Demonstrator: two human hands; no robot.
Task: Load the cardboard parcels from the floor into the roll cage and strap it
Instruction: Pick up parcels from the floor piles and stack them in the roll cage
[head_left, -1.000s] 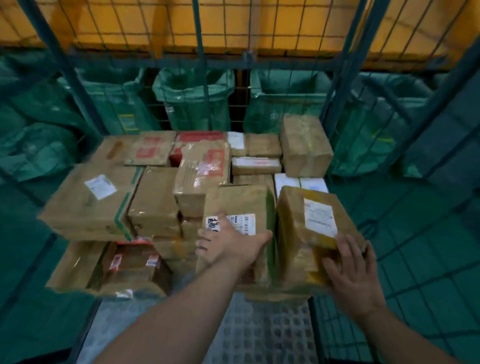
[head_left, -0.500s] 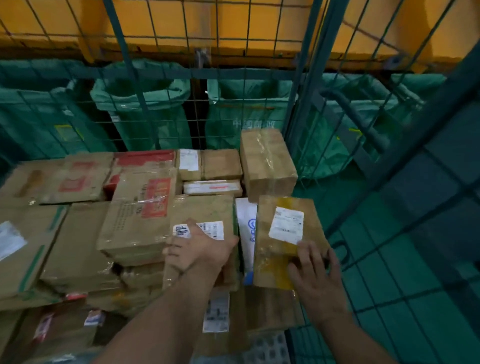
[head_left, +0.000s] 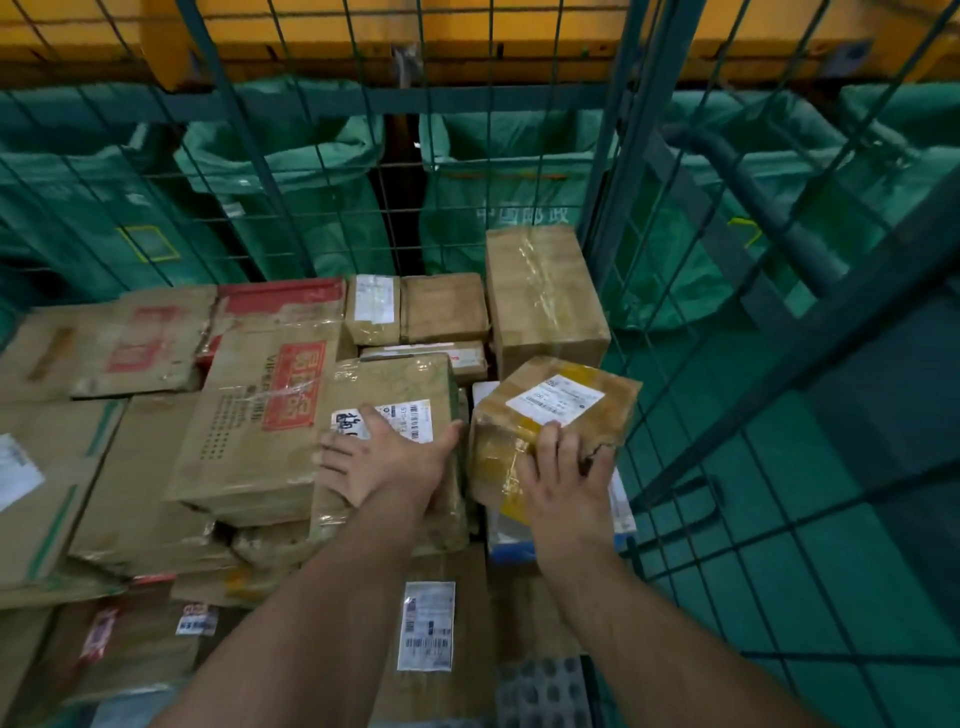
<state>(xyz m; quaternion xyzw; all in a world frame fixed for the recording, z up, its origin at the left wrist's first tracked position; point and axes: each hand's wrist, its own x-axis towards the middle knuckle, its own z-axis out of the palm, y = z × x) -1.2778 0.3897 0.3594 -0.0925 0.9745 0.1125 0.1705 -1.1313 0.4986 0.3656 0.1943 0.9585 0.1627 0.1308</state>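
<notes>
- Roll cage (head_left: 612, 156): green wire mesh on the back and right sides. The load is stacked inside it, against the back mesh.
- Cardboard parcels (head_left: 260, 415): at least twelve can be counted in the cage. The lower layers are partly hidden, so an exact total cannot be given.
- Labelled parcel (head_left: 395, 379): one, brown, lying near the front centre of the stack with a white barcode label on its top face.
- Left hand (head_left: 384, 462): palm down on the labelled parcel, pressing it. The fingers are spread and the thumb reaches toward its right edge.
- Yellow-taped parcel (head_left: 558, 402): one, carrying one white label. It sits tilted at the right end of the stack, just beside the labelled parcel and near the right mesh.
- Right hand (head_left: 569, 483): grasps the near end of the yellow-taped parcel, with the fingers over its top face and the thumb on its left side.
- Tall box (head_left: 540, 296): one, upright in the back right corner, directly behind the yellow-taped parcel.
- White-and-blue packet (head_left: 511, 540): one, lying flat beneath the yellow-taped parcel.
- Green sacks (head_left: 291, 171): at least four stand outside the cage behind the mesh.
</notes>
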